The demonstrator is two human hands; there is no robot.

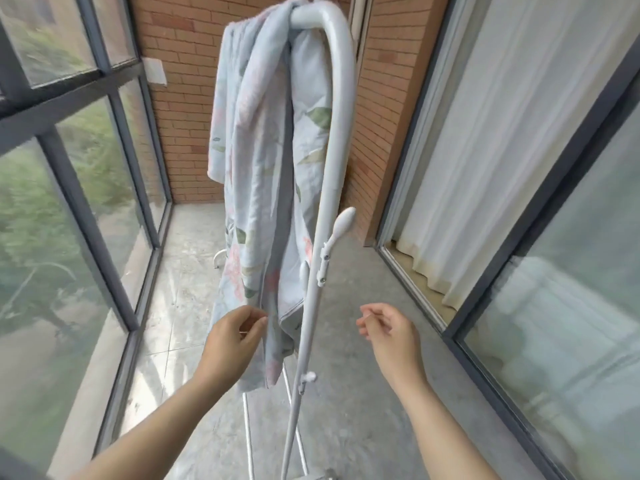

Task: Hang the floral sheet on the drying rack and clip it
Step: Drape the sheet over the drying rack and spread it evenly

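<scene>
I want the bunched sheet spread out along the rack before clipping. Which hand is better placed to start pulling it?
The left hand, probably. Its fingertips are right at the hanging edge of the floral sheet. The right hand is empty, on the far side of the drying rack pole from the fabric.

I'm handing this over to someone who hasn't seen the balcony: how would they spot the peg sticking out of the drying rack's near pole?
Find the white drying rack in the middle of the balcony, with the floral sheet bunched over its top bar. Follow its curved near pole down to about mid-height. There the rounded white peg angles up and to the right from a screwed bracket; it is far larger than the small knob lower down.
</scene>
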